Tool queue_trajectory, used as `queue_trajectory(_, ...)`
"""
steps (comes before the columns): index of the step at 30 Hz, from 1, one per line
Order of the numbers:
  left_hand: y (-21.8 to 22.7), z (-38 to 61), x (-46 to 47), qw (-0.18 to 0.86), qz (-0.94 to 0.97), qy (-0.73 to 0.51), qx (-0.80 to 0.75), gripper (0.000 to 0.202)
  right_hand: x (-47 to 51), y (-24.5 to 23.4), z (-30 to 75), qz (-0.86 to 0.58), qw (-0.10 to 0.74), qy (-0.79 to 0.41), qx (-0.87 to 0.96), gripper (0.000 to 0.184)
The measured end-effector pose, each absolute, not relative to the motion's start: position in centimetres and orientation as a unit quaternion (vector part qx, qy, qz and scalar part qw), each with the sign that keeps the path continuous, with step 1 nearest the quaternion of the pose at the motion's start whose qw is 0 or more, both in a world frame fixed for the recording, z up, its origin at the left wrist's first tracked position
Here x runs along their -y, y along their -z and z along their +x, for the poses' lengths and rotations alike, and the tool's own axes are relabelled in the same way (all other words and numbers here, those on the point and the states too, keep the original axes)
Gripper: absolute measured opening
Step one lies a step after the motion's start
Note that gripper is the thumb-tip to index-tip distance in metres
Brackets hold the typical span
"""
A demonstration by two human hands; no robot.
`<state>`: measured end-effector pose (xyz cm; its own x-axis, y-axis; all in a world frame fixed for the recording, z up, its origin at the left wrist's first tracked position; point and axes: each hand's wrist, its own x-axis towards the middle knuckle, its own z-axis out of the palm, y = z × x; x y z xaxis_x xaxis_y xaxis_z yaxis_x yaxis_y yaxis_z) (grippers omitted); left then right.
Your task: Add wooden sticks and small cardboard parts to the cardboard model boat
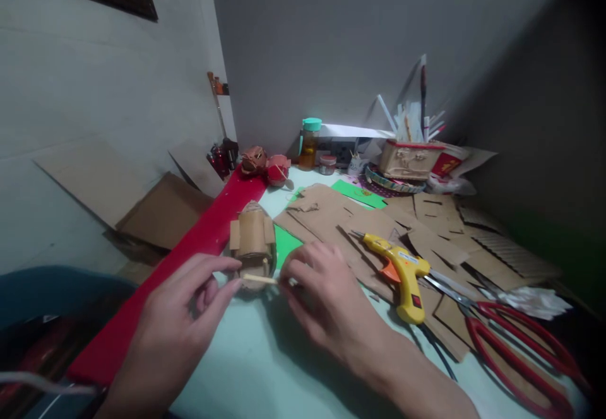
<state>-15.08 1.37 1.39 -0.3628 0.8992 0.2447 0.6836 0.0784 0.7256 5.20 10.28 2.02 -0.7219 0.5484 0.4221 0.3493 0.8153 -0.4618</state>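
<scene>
On the table sits a small cardboard model [252, 233], shaped like a boat with a curved roof and side flaps. Its near end lies between my hands. My left hand [182, 305] is at the near left edge of the model, with thumb and index finger closing on it. A short pale wooden stick [259, 279] lies across the near end, its right tip pinched by my right hand [319, 286]. The stick's left tip comes close to my left thumb. The right fingertips are partly hidden behind the hand.
A yellow glue gun [402, 274] and red-handled scissors [511, 337] lie at right, over cut cardboard sheets [369, 223]. Along the back stand a bottle [309, 144], a jar [327, 165] and a decorated box [409, 159] of brushes. A red strip [189, 267] borders the left.
</scene>
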Motion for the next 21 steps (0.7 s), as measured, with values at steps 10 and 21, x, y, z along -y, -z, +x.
queue_trajectory(10, -0.6, -13.9, -2.4, 0.113, 0.557, -0.440, -0.695, 0.016, -11.0, -1.2, 5.0, -0.259, 0.282, -0.147, 0.912, 0.017)
queue_trajectory(21, -0.4, -13.7, -2.8, 0.112, 0.564, -0.419, -0.703, 0.014, -11.1, -0.7, 4.9, -0.260, 0.274, -0.132, 0.916, 0.017)
